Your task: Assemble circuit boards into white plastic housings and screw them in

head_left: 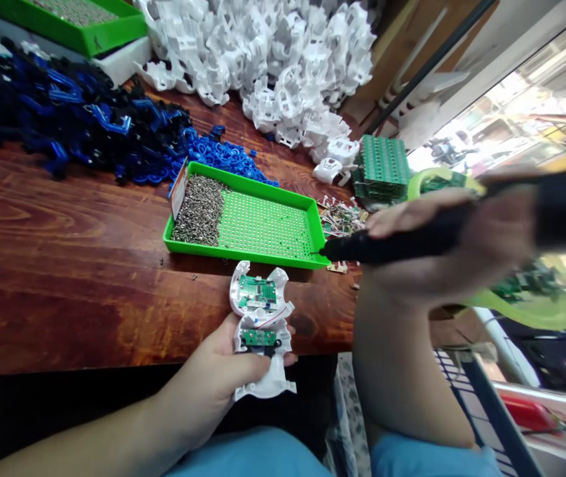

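My left hand point(233, 364) grips a white plastic housing point(266, 379) at the table's front edge, thumb across its lower part. Two green circuit boards point(258, 291) sit inside the housing, with thin wires between them. My right hand point(427, 265), smeared by motion, is wrapped round a black electric screwdriver point(402, 242). The screwdriver's thin bit points left, over the right end of a green perforated tray point(243, 255). Small metal screws point(198, 212) are heaped in the tray's left end. I cannot tell whether the bit carries a screw.
White housings point(263, 53) are piled at the back. Black and blue parts point(89, 126) and small blue pieces point(218, 156) lie left of them. Green circuit boards point(385, 162) are stacked at the right, near a yellow-green basket point(556, 311). Another green tray point(99, 40) stands back left.
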The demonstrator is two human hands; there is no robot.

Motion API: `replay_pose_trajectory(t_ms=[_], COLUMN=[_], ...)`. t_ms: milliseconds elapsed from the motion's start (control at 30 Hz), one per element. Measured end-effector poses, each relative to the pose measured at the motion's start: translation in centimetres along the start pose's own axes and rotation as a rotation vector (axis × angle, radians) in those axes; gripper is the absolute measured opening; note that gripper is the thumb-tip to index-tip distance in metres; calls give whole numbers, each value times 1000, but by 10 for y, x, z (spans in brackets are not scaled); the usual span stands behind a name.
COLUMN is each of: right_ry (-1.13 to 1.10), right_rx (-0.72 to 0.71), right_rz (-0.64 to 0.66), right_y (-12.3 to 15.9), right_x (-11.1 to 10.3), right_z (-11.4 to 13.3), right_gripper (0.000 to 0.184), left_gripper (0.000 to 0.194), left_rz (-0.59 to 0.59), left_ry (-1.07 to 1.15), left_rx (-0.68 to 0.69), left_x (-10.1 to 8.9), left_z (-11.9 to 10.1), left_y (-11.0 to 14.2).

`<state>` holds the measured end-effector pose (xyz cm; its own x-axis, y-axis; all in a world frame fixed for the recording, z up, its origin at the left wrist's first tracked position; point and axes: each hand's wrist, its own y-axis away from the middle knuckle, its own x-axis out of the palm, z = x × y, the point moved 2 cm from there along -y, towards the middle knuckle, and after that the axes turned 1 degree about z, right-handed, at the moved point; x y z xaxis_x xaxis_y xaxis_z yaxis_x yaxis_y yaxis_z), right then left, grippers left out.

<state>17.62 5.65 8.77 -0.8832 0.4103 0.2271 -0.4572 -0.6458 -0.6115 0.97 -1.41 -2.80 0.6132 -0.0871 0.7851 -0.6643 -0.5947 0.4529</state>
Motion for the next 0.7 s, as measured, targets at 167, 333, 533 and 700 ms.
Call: replay_pose_trajectory(t_ms=[167, 333, 533, 700], right_ry=[22, 31, 58, 39], right_rx=[-118, -83, -63, -77], right_rz=[9, 10, 2, -10], right_y=[-16, -15, -16, -16], right_x=[-2, -6, -5, -7], right_z=[-55, -62, -67, -70], right_gripper=[15, 16, 17, 19], left_gripper=[43, 38, 41, 39], left_rz=[-20, -79, -55, -63], left_ry=[22, 43, 62, 58], left_rx=[-5, -12, -18, -16], left_x=[2, 7, 6, 5], left_z=[-1, -5, -5, -4], left_y=[-1, 3, 4, 3])
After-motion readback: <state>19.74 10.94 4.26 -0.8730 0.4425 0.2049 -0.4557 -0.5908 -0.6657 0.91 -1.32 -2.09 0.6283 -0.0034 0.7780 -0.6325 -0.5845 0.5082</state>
